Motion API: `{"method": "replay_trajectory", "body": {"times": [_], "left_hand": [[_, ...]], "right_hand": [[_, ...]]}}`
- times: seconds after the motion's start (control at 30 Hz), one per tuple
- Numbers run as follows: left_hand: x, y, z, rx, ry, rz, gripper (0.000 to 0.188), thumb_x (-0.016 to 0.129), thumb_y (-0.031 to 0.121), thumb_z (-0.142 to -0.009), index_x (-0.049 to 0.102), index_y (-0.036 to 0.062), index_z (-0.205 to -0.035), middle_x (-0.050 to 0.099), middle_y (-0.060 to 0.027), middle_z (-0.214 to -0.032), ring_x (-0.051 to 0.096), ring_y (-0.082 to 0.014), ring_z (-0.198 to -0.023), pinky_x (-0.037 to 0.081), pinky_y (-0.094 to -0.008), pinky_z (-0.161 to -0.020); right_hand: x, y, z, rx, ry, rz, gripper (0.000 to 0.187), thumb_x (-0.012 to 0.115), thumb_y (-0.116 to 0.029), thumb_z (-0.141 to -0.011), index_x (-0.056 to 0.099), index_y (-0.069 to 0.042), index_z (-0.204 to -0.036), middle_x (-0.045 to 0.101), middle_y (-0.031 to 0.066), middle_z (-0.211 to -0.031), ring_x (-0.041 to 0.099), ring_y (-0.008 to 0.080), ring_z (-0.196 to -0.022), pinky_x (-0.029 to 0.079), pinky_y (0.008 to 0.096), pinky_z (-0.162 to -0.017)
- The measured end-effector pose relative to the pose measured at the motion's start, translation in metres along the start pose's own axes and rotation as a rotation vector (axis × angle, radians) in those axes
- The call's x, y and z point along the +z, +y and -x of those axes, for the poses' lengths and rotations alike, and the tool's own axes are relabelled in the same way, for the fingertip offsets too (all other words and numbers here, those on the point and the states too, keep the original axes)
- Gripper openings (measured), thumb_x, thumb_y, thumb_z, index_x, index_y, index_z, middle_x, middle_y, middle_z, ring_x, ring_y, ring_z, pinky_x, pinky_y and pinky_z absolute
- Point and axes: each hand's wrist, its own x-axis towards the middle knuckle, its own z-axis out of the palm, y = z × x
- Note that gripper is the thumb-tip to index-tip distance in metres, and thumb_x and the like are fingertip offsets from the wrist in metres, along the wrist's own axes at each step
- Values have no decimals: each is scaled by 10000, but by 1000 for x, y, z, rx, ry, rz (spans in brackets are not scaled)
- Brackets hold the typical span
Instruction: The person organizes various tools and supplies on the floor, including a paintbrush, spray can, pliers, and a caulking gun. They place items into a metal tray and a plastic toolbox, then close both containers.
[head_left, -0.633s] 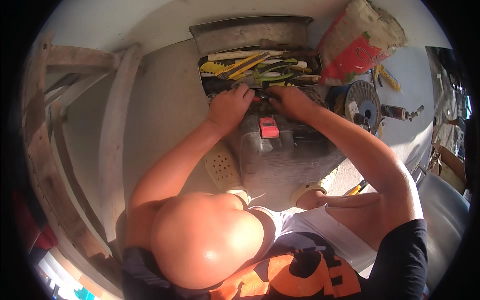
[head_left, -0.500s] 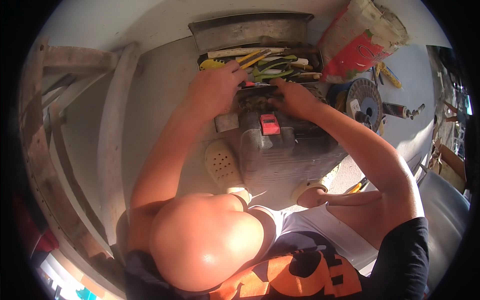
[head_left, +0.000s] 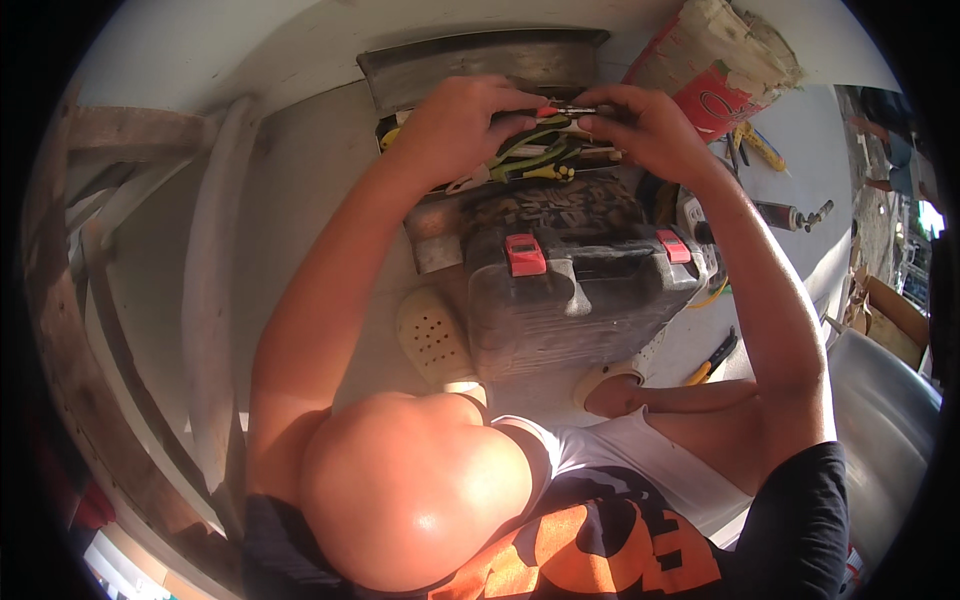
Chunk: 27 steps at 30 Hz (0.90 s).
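Because both hands are raised over an open metal toolbox (head_left: 415, 82), what they have between them, a slim red and silver tool (head_left: 549, 112), sits above the contents, near the front of the upright lid. The left hand (head_left: 462, 122) comes in from the left with thumb and forefinger drawn nearly together at the red end, its grip narrowed onto that end. The right hand (head_left: 655, 130) faces it from the other side, forefinger and thumb reaching toward the silver end with a small gap between them; whether its grip actually presses on the metal I cannot tell. Just beneath, inside the box, lie green-handled pliers (head_left: 540, 157) and a yellow and black handle (head_left: 548, 173), partly hidden by the left hand's fingers. Nearer the body, a dark hard case (head_left: 530, 335) with two red latches (head_left: 525, 255) stands on the grey floor (head_left: 300, 200), between a pair of cream clogs (head_left: 432, 335). Beside the toolbox on the right leans a worn red and beige container (head_left: 715, 75), with a yellow-handled tool (head_left: 762, 148) lying next to it. Another yellow and black tool (head_left: 712, 360) rests by the right foot, and a wooden frame (head_left: 213, 300) rises along the left.
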Motion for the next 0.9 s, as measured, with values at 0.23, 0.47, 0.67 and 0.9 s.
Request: {"method": "replay_trajectory", "body": {"times": [0.23,0.47,0.67,0.9], "left_hand": [[53,-46,19,-31,-19,-643,555,684,251,-973,543,250,-1510,627,-128,-1395,599,-332,-1279,531,-424,-1012],[54,-46,31,12,148,-363,407,703,206,-959,676,157,-1363,660,-122,-1355,615,-335,-1257,526,-436,-1027],[42,-22,28,-45,263,-190,353,707,256,-971,692,107,-1290,681,-138,-1267,619,-348,-1212,509,-462,-1030],[50,-40,25,-191,271,-298,465,647,370,-1024,629,85,-1392,613,-175,-1410,565,-365,-1328,478,-452,-1083]], "right_hand": [[12,45,0,-41,48,429,300,778,-281,-907,718,-41,-1076,755,165,-951,722,366,-850,555,432,-771],[9,27,27,-67,-264,272,375,773,-357,-940,720,-7,-1062,754,171,-933,731,289,-858,559,384,-794],[35,14,55,-103,-640,140,706,759,-630,-864,701,41,-1076,745,201,-931,715,408,-925,559,460,-809],[43,-36,141,-19,-593,379,550,767,-439,-901,602,44,-1106,703,215,-806,708,444,-849,554,512,-765]]}}
